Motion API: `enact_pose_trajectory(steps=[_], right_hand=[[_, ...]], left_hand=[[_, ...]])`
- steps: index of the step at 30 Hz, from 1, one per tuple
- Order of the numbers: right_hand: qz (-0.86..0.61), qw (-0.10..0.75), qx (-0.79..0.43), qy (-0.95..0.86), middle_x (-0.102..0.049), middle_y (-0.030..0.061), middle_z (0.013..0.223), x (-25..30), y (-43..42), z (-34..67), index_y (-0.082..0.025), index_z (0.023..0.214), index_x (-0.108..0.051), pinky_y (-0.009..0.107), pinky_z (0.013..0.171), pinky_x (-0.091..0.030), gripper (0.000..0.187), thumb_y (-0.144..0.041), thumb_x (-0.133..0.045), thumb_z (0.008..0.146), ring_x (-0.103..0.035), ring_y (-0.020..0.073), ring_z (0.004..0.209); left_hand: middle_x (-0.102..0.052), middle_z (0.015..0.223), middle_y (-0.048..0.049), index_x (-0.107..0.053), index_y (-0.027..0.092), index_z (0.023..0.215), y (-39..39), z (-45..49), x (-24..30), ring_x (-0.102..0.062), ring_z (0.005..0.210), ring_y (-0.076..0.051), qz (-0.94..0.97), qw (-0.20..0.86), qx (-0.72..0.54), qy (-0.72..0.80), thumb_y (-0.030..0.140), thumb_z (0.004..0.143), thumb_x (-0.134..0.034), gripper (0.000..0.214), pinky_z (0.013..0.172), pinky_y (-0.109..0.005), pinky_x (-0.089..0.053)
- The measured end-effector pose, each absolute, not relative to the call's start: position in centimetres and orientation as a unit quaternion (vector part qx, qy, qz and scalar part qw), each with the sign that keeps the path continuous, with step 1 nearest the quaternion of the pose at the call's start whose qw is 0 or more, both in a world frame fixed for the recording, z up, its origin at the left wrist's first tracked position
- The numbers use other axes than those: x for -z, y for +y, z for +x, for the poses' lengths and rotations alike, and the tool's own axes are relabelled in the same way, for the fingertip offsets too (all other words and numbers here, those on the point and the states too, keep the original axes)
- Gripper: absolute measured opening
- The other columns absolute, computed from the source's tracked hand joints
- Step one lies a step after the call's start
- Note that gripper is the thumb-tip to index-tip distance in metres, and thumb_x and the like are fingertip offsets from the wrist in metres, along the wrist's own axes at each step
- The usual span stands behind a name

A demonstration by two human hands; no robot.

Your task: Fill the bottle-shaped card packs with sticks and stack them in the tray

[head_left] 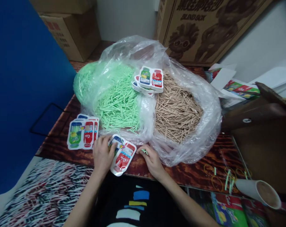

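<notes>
My left hand (pixel 101 155) grips a white-edged, jar-shaped packet (pixel 124 159) printed with a blue-green jar and a red Cola jar. It is tilted near the table's front edge. Just right of it, my right hand (pixel 152 160) is closed around a small bunch of thin green sticks (pixel 145 152), ends showing. Behind the hands lie loose green sticks (pixel 119 108) and brown sticks (pixel 176 110) in transparent plastic bags (pixel 146 115). A stack of similar packets (pixel 86 134) sits left of my left hand; another stack (pixel 151 78) rests on the bags.
Cardboard boxes (pixel 83 34) stand at the back left, with a large printed box (pixel 185 28) behind the bags. At right are rubber bands (pixel 217 183), a tipped paper cup (pixel 249 188) and an open carton (pixel 263 148). A blue panel (pixel 27 94) borders the left.
</notes>
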State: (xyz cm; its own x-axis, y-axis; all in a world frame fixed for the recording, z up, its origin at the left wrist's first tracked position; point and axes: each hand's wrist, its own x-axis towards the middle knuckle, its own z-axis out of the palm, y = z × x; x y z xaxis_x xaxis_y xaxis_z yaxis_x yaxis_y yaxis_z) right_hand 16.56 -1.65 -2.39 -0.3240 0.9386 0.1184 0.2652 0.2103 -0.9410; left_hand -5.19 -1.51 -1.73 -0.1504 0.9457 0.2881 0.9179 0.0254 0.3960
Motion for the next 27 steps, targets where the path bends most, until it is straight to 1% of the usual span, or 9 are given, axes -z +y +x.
enact_pose_trajectory(steps=[2,3,6,8,11,16,24,27], right_hand=[[-0.439,0.377,-0.452,-0.679,-0.061,0.004,0.082,2.5,-1.6,16.6,-0.021,0.086,-0.058,0.03,0.074,-0.043,0.02,-0.027,-0.041,0.096,-0.058,0.0187,0.08],[-0.438,0.377,-0.455,-0.678,-0.061,0.004,0.082,2.6,-1.6,16.6,-0.021,0.086,-0.058,0.03,0.074,-0.043,0.02,-0.027,-0.041,0.095,-0.058,0.0188,0.08],[-0.442,0.372,-0.461,-0.674,-0.061,0.004,0.082,2.7,-1.5,16.5,-0.021,0.086,-0.058,0.03,0.074,-0.043,0.02,-0.028,-0.042,0.095,-0.058,0.019,0.08],[-0.446,0.37,-0.463,-0.671,-0.062,0.0041,0.083,2.7,-1.5,16.5,-0.021,0.086,-0.058,0.03,0.075,-0.043,0.02,-0.029,-0.042,0.095,-0.058,0.0189,0.08],[-0.446,0.372,-0.469,-0.666,-0.062,0.0037,0.082,2.6,-1.4,16.5,-0.021,0.086,-0.058,0.03,0.075,-0.043,0.02,-0.029,-0.043,0.095,-0.058,0.0186,0.08],[-0.45,0.388,-0.469,-0.654,-0.062,0.003,0.08,2.5,-1.4,16.3,-0.02,0.085,-0.058,0.029,0.074,-0.044,0.022,-0.032,-0.043,0.096,-0.059,0.018,0.078],[-0.453,0.39,-0.466,-0.652,-0.061,0.0032,0.081,2.6,-1.4,16.2,-0.02,0.085,-0.058,0.029,0.075,-0.043,0.022,-0.03,-0.042,0.096,-0.058,0.0176,0.078],[-0.455,0.392,-0.468,-0.648,-0.061,0.0033,0.081,2.8,-1.4,16.2,-0.02,0.085,-0.058,0.029,0.075,-0.043,0.021,-0.029,-0.042,0.096,-0.058,0.0176,0.079]], left_hand=[[-0.06,0.104,-0.0125,-0.061,0.016,0.108,-1.7,-5.1,1.6,-0.053,0.095,-0.028,0.653,0.011,-0.235,0.72,0.034,0.085,-0.056,0.029,0.084,-0.04,-0.042],[-0.059,0.103,-0.0122,-0.062,0.016,0.107,-1.7,-4.9,1.4,-0.053,0.094,-0.028,0.656,0.008,-0.235,0.717,0.033,0.085,-0.056,0.028,0.084,-0.039,-0.042],[-0.06,0.098,-0.0102,-0.064,0.018,0.103,-0.8,-4.4,0.7,-0.052,0.09,-0.025,0.696,0.02,-0.226,0.681,0.022,0.088,-0.051,0.021,0.081,-0.036,-0.043],[-0.061,0.098,-0.0093,-0.065,0.019,0.102,0.5,-4.2,0.3,-0.052,0.09,-0.025,0.758,0.035,-0.183,0.625,0.012,0.086,-0.049,0.024,0.08,-0.036,-0.042],[-0.06,0.097,-0.0097,-0.066,0.02,0.097,2.9,-4.3,-0.2,-0.051,0.089,-0.025,0.833,0.03,-0.087,0.545,0.006,0.083,-0.048,0.026,0.077,-0.037,-0.041],[-0.058,0.091,-0.0107,-0.063,0.016,0.085,6.0,-4.7,-1.6,-0.052,0.085,-0.026,0.895,0.001,0.032,0.445,0.002,0.079,-0.05,0.02,0.07,-0.036,-0.039],[-0.063,0.085,-0.0107,-0.066,0.014,0.079,8.8,-4.3,-2.8,-0.056,0.08,-0.023,0.942,0.016,0.102,0.321,0.004,0.079,-0.055,0.015,0.064,-0.032,-0.037],[-0.064,0.08,-0.009,-0.068,0.016,0.073,10.0,-4.2,-3.8,-0.058,0.079,-0.021,0.945,0.042,0.134,0.295,0.006,0.079,-0.058,0.015,0.063,-0.03,-0.036]])
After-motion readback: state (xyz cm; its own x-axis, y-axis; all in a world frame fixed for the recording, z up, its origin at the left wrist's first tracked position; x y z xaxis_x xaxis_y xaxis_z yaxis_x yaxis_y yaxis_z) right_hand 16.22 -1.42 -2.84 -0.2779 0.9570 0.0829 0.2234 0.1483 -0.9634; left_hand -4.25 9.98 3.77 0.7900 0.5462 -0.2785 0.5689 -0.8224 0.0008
